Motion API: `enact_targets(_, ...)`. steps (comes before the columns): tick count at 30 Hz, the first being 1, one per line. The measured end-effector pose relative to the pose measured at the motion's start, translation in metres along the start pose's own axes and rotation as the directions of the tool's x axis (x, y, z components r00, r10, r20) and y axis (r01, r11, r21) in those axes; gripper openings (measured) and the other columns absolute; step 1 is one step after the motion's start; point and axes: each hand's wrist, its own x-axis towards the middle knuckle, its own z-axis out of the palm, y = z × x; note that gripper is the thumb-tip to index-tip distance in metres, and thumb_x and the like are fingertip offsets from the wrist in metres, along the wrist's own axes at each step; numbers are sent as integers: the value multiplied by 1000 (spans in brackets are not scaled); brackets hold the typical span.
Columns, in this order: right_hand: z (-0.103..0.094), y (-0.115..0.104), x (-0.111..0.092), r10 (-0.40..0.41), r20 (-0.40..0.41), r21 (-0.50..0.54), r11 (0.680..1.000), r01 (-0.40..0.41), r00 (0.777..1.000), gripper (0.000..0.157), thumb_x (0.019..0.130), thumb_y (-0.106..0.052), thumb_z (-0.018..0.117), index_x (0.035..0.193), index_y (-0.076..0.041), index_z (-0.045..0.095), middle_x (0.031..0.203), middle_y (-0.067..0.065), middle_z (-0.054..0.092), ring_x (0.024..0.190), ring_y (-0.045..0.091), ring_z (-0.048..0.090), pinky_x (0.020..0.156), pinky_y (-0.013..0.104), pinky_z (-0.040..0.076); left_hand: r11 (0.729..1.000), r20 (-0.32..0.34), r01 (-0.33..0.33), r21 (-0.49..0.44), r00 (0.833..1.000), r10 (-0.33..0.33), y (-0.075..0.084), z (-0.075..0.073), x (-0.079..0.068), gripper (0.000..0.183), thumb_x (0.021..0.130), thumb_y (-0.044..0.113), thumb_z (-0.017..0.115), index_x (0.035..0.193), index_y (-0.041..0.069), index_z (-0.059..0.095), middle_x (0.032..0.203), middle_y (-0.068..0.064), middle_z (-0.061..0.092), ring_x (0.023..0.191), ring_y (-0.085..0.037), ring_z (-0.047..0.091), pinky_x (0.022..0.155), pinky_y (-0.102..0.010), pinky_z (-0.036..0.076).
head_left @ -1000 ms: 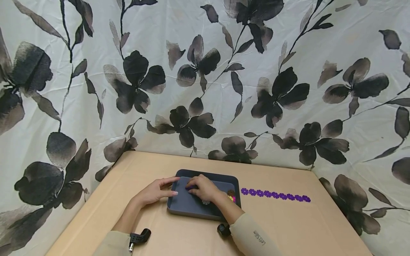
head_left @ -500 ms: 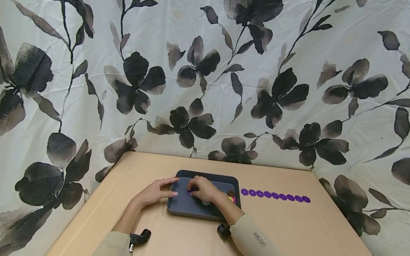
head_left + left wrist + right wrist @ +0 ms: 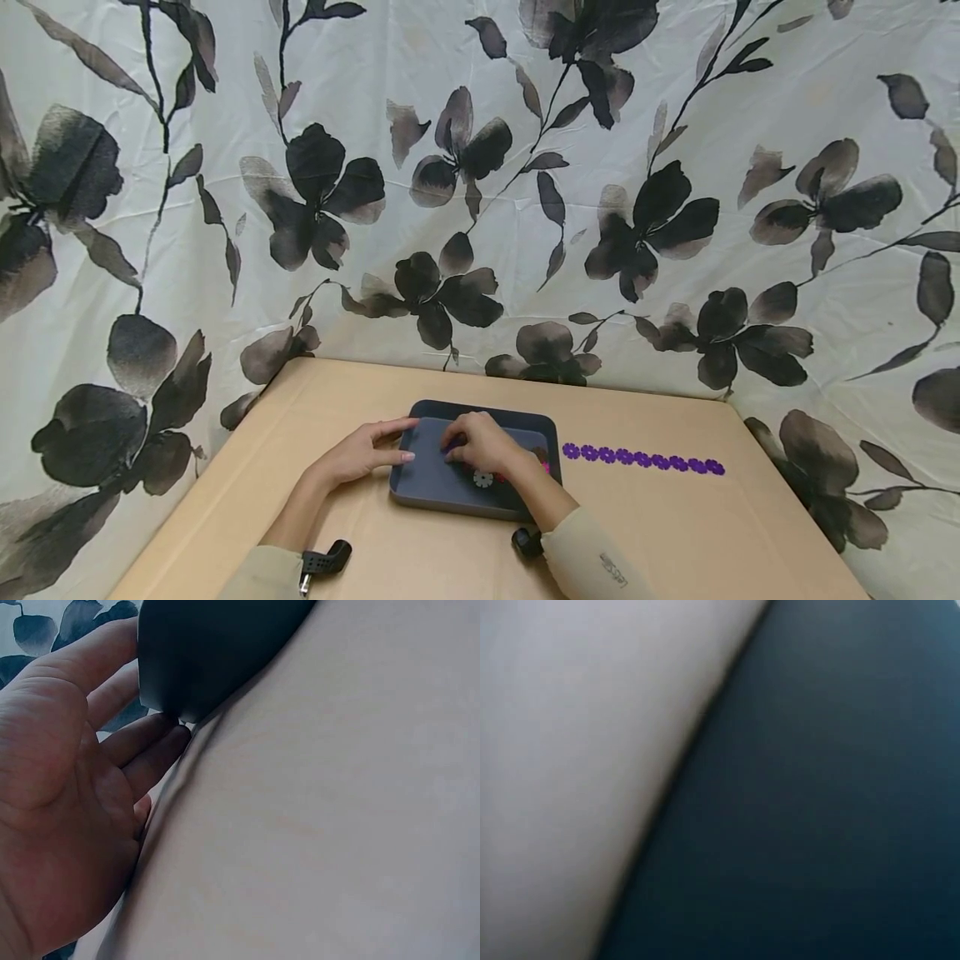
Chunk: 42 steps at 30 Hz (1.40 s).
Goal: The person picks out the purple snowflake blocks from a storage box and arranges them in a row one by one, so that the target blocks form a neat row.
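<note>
My left hand (image 3: 358,452) rests at the left side of a dark grey tray (image 3: 420,493), index fingertip at the rim and thumb reaching over it. In the left wrist view its fingers (image 3: 154,761) lie fairly straight against the tray's outer wall (image 3: 210,660). Over the middle of the tray, my right hand (image 3: 483,446) pinches a small purple flower-shaped disc (image 3: 453,443), mostly hidden by the fingers. A pale grey disc (image 3: 483,479) lies below that hand. Only tray and table surface show in the right wrist view.
A line of several purple flower-shaped discs (image 3: 642,459) runs across the table (image 3: 660,525) right of the tray. More coloured discs (image 3: 545,467) lie at the tray's right end, partly behind the right forearm. A floral cloth (image 3: 555,250) hangs behind the table.
The right hand has turned slightly and shifted a little to the right over the tray, uncovering more of the pale disc. The left hand stays at the tray's edge.
</note>
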Motion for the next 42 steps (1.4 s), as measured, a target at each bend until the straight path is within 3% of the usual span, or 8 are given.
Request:
enact_targets(6, -21, 10, -21, 36, -80, 123, 992, -26, 996, 22, 97, -7, 71, 118, -7, 79, 112, 5, 75, 87, 11, 62, 76, 23, 56, 1000, -11, 0, 28, 1000, 0, 0, 0, 0, 71, 96, 33, 77, 157, 10, 48, 166, -17, 38, 156, -40, 30, 128, -57, 26)
enact_targets(10, -37, 17, -40, 54, -189, 204, 979, -14, 980, 21, 97, -8, 73, 117, -10, 79, 116, 4, 73, 94, 15, 65, 82, 25, 60, 999, -15, -9, 35, 1000, 10, -1, 0, 0, 71, 95, 32, 77, 156, 9, 49, 166, -18, 38, 155, -42, 31, 127, -57, 27)
enact_targets(14, -53, 27, -60, 123, -317, 272, 962, -34, 940, 22, 95, -9, 76, 116, -11, 79, 117, 3, 74, 97, 17, 69, 85, 24, 62, 999, -12, 0, 35, 1000, 1, -1, 0, 0, 71, 95, 33, 78, 156, 11, 49, 166, -16, 38, 155, -40, 31, 128, -55, 27)
enact_targets(18, -72, 45, -78, 208, -429, 320, 945, -68, 879, 24, 94, -11, 78, 118, -10, 78, 112, 5, 76, 92, 17, 71, 81, 20, 61, 999, -18, 0, 41, 1000, 1, -1, 0, 0, 72, 95, 33, 78, 156, 10, 49, 166, -16, 38, 155, -40, 32, 128, -56, 27)
enact_targets(25, -105, 84, -113, 319, -596, 327, 934, -140, 737, 28, 96, -13, 77, 122, -4, 75, 112, 16, 72, 91, 12, 68, 77, 11, 58, 999, -15, 9, 36, 1000, -8, -2, 0, 1, 72, 94, 34, 78, 156, 12, 49, 166, -14, 39, 155, -37, 33, 128, -54, 27)
enact_targets(32, -126, 120, -148, 434, -711, 358, 901, -246, 554, 29, 95, -14, 78, 120, 0, 76, 114, 17, 72, 85, -9, 60, 71, 3, 51, 999, -3, -5, 35, 1000, 5, -3, 0, 1, 72, 95, 33, 78, 157, 11, 48, 167, -15, 37, 155, -39, 32, 128, -55, 27)
enact_targets(36, -137, 135, -168, 564, -700, 474, 826, -306, 438, 35, 96, -22, 78, 126, -5, 74, 112, 5, 70, 87, -5, 58, 69, 7, 50, 999, -11, -12, 38, 1000, 13, -2, 0, 1, 72, 94, 33, 78, 156, 11, 49, 165, -14, 40, 155, -38, 33, 127, -54, 28)
enact_targets(42, -145, 157, -199, 746, -624, 673, 664, -324, 233, 45, 95, -32, 78, 134, -11, 72, 99, -18, 61, 91, 2, 54, 64, 11, 47, 1000, -14, 3, 26, 1000, -3, -3, -1, 1, 73, 93, 34, 80, 156, 13, 50, 166, -12, 40, 156, -35, 33, 128, -52, 27)
